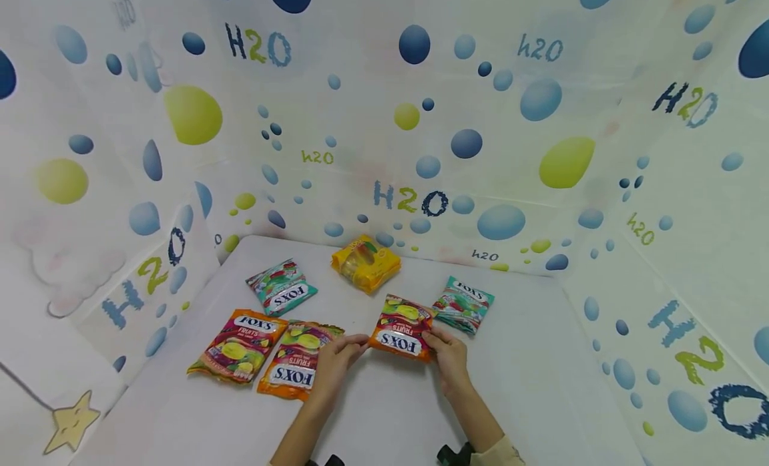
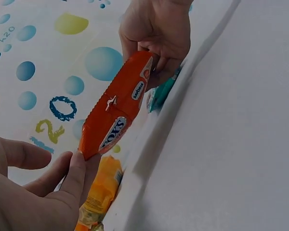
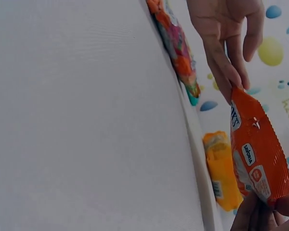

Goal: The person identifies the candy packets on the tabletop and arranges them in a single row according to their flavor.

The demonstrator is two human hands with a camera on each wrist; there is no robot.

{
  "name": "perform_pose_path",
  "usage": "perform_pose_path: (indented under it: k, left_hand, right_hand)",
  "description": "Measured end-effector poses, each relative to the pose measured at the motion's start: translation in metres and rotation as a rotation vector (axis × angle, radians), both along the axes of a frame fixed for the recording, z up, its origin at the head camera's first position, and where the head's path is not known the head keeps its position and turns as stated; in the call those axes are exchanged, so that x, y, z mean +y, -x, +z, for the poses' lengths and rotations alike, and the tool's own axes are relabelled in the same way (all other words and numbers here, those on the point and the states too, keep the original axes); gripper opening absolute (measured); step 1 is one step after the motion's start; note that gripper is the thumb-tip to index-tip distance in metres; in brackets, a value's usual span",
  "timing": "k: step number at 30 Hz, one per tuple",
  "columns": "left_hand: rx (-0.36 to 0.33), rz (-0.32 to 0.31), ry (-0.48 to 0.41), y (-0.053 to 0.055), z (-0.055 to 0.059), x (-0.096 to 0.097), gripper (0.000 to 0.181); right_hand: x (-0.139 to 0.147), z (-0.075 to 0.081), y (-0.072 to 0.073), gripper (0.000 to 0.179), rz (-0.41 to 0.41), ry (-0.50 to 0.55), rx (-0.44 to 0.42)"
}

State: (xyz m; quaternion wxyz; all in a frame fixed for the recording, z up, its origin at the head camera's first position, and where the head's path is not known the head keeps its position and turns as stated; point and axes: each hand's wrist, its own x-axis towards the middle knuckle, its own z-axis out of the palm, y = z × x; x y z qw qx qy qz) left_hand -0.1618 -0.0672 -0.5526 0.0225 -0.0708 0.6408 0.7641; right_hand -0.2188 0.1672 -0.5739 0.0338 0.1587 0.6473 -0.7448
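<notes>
An orange Fox's Fruits candy bag (image 1: pixel 401 329) is held up above the white table, its printed front facing the head view. My right hand (image 1: pixel 447 356) grips its right edge, thumb over the front; in the right wrist view, the fingers (image 3: pixel 260 215) close on the lower end. The left hand (image 1: pixel 338 366) pinches the opposite corner with its fingertips, as the left wrist view shows close up at the orange bag (image 2: pixel 116 106). Beside that hand lies a second orange Fox's bag (image 1: pixel 294 369), partly covered by it in the head view.
Another orange bag (image 1: pixel 240 346) lies farther left. A teal Fox's bag (image 1: pixel 281 289) sits behind it, and a second teal bag (image 1: pixel 464 304) lies beyond my right hand. The yellow pack (image 1: pixel 365 262) is at the back, near the bubble-printed backdrop (image 1: pixel 360 119) around the table.
</notes>
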Motion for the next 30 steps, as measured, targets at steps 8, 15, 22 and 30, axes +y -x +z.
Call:
perform_pose_path:
  k: [8,15,22,30]
  left_hand:
    - [0.005,0.031,0.073,-0.013,-0.002,-0.008,0.03]
    - [-0.016,0.051,0.064,-0.023,-0.006,-0.02,0.031]
    - [-0.028,0.063,0.148,-0.033,-0.004,-0.029,0.031]
    - [-0.077,0.103,0.306,-0.044,-0.004,-0.035,0.032]
  right_hand:
    - [-0.008,-0.007,-0.005,0.044,0.047,-0.024,-0.018]
    - [-0.018,-0.011,-0.01,0.045,0.094,-0.054,-0.029]
    - [-0.024,-0.011,-0.017,0.048,0.16,-0.049,-0.038]
    - [-0.032,-0.011,-0.022,0.041,0.218,-0.042,-0.037]
